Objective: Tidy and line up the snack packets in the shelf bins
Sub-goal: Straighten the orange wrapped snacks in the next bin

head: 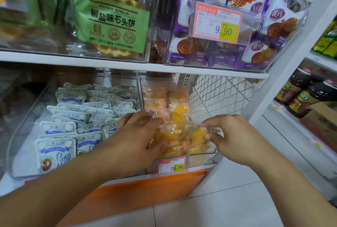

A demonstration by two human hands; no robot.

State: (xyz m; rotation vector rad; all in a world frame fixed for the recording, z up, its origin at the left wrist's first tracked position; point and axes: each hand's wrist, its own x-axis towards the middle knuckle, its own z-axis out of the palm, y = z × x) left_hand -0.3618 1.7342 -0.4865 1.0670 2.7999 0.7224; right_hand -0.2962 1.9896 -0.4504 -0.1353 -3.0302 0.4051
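We reach both arms forward into the clear bin (pixel 209 152) on the lower shelf: our left hand (pixel 140 134) lies flat, fingers spread on the orange snack packets (pixel 173 132), while our right hand (pixel 226 132) pinches one packet (pixel 199 135), tilted roughly upright, at the bin's front.

In front of you, a clear plastic bin (pixel 209 151) on the lower shelf holds yellow-orange snack packets (pixel 175 132), see-through wrappers with orange "58" labels. They lie jumbled and overlapping, some tilted, heaped toward the bin's front wall. One packet near the back shows a barcode facing up. Just to the left, a wider clear bin (pixel 21 135) holds white-and-blue packets (pixel 69 115) with printed characters. These lie flat in overlapping rows from back to front, fairly even, the front ones showing a dark red fruit picture.
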